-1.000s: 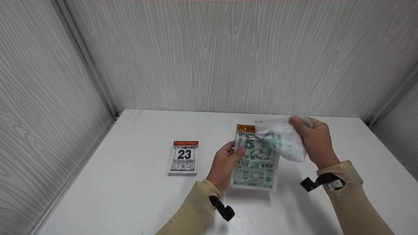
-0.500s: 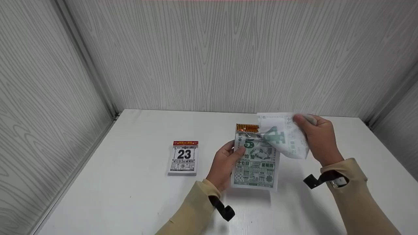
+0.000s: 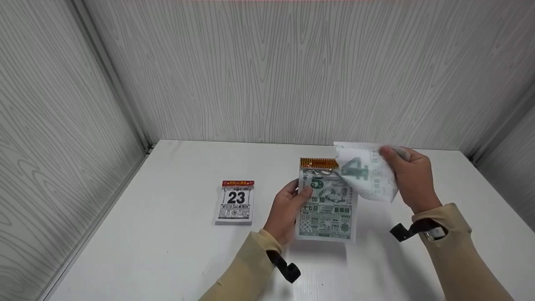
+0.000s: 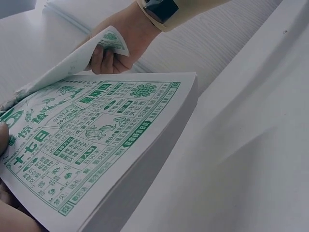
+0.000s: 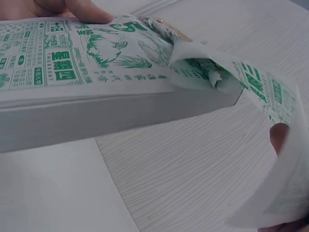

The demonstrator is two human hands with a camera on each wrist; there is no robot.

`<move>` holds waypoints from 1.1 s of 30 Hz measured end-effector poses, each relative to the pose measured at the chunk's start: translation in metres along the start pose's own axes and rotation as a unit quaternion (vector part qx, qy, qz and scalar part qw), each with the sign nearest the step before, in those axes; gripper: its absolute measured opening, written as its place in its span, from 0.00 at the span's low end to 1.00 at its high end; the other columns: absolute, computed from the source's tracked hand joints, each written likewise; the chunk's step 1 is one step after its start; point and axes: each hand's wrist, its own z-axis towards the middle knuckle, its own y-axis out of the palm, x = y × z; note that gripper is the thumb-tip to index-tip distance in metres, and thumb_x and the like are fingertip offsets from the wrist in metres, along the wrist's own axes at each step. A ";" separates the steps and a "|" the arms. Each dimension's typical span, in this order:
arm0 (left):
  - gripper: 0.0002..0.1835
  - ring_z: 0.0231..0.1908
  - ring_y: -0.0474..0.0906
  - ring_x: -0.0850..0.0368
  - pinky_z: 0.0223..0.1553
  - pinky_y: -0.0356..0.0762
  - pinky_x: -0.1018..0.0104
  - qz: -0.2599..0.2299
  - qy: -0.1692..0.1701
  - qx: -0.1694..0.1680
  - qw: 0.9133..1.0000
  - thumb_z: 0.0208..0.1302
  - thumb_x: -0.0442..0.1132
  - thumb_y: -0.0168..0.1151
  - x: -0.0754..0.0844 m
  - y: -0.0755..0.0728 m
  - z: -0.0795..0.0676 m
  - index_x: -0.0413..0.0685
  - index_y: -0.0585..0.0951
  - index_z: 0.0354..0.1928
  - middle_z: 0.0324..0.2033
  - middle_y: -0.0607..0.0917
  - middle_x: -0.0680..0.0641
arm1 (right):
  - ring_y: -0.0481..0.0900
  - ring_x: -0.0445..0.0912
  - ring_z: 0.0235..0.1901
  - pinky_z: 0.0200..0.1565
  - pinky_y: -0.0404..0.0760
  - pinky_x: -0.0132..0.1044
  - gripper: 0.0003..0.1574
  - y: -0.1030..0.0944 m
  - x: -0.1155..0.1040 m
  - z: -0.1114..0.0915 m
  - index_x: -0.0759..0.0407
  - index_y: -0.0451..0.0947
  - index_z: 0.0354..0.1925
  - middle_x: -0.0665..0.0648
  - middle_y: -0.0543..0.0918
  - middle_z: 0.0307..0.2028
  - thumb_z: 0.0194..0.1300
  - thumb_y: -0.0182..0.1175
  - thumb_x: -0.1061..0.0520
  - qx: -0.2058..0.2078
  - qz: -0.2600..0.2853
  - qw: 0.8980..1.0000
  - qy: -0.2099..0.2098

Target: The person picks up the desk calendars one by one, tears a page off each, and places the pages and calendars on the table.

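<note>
My left hand (image 3: 288, 211) holds a thick tear-off calendar (image 3: 324, 221) by its left side, thumb on the front page. That page is printed in green with a large 5, below a gold header strip (image 3: 315, 163). My right hand (image 3: 413, 177) grips a loose, curled calendar page (image 3: 368, 175) with a green 4, pulled up and to the right. In the right wrist view, this page (image 5: 270, 92) still meets the calendar at its top right corner, where the paper is crumpled. The left wrist view shows the calendar's thick edge (image 4: 145, 169) tilted above the table.
A smaller calendar (image 3: 235, 205) with a red header and a black 23 lies on the white table (image 3: 167, 234), left of my left hand. Grey wood-grain panels (image 3: 267, 75) stand behind the table and at both sides.
My right hand has moved slightly right, drawing the page with it. More of the gold header strip now shows as the page comes away from left to right. My left hand stays almost still.
</note>
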 end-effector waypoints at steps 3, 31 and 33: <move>0.24 0.50 0.86 0.50 0.51 0.84 0.58 0.000 0.000 0.000 1.000 0.74 0.45 0.64 0.000 0.000 0.000 0.47 0.75 0.67 0.53 0.86 0.42 | 0.88 0.43 0.28 0.30 0.85 0.31 0.26 -0.002 0.001 0.000 0.67 0.84 0.46 0.56 0.89 0.33 0.67 0.70 0.44 0.010 0.008 1.000 0.002; 0.24 0.50 0.86 0.50 0.51 0.84 0.58 -0.006 0.004 0.003 1.000 0.74 0.45 0.63 -0.002 -0.002 0.000 0.48 0.75 0.68 0.52 0.87 0.42 | 0.85 0.43 0.22 0.24 0.82 0.29 0.23 -0.010 0.012 0.003 0.68 0.86 0.42 0.57 0.88 0.28 0.63 0.74 0.48 0.104 0.062 0.993 -0.012; 0.24 0.49 0.87 0.50 0.51 0.84 0.58 -0.009 0.005 0.003 1.000 0.74 0.45 0.63 -0.002 -0.002 -0.001 0.48 0.75 0.68 0.52 0.87 0.42 | 0.85 0.43 0.22 0.24 0.82 0.29 0.23 -0.010 0.012 0.003 0.68 0.86 0.42 0.57 0.88 0.28 0.63 0.75 0.48 0.110 0.059 0.992 -0.012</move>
